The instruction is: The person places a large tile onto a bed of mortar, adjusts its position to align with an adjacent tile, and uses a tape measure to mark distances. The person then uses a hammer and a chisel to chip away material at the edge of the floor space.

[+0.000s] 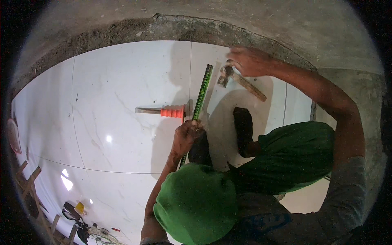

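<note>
Green tape measure (202, 94) in the left hand (188, 134), over white tiles (122, 73).
The hands are apart: the left closed on the tape, which points toward the tiles' far edge; whether the blurred right hand (251, 61) grips the hammer (250, 86) near that edge, I cannot tell. An orange-gripped chisel (171, 111) lies left.

I list one bare left hand (188, 134), fingers curled inward; one bare right hand (250, 61), blurred, farther forward; one grey-sleeved right arm (347, 112), elbow bent.
</note>
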Demonstrator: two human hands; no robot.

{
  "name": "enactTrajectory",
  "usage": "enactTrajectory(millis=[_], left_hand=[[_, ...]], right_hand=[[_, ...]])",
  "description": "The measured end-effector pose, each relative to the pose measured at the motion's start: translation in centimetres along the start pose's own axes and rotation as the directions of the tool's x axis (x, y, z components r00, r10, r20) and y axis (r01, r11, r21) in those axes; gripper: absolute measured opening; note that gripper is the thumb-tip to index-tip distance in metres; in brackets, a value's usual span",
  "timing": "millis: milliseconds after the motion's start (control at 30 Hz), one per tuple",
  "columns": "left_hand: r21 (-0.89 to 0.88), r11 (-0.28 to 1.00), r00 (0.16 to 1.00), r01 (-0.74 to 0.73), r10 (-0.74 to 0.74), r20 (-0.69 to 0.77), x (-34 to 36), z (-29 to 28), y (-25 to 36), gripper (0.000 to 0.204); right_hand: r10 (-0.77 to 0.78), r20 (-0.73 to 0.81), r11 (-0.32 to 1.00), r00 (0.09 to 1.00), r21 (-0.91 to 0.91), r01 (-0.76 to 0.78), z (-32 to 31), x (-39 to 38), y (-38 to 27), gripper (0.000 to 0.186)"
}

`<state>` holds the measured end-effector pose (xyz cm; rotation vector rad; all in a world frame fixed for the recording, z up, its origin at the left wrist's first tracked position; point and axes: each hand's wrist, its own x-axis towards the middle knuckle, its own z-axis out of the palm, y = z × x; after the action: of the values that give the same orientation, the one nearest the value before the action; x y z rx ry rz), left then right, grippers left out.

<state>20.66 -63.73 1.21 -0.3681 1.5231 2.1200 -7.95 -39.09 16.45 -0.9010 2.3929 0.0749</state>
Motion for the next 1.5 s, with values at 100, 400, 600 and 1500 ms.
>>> enactTrajectory(millis=[100, 400, 600, 1500], left_hand=[[0.102, 0.993, 0.986, -0.056, 0.071, -0.149, 1.8, 1.1, -0.5, 0.044], [0.245, 0.969, 0.889, 0.042, 0.075, -0.451, 5.9, -1.3, 3.6, 0.044], [0.122, 0.992, 0.869, 0.015, 0.048, -0.492, 16.0, 3.5, 6.1, 0.025], [0.812, 0.546, 0.538, 0.208, 0.629, -0.561, 26.5, 4.4, 8.7, 0.013]], right_hand=[[0.011, 0.097, 0.999, 0.995, -0.043, -0.007, 2.1, -2.4, 3.2, 0.053], [0.013, -0.264, 0.9, 0.964, 0.423, 0.104, 11.6, -0.8, 3.8, 0.075], [0.098, -0.394, 0.839, 0.914, 0.527, 0.137, 13.8, -1.5, 5.5, 0.066], [0.07, -0.592, 0.859, 0.803, 0.445, 0.252, 18.3, 0.1, 7.8, 0.061]])
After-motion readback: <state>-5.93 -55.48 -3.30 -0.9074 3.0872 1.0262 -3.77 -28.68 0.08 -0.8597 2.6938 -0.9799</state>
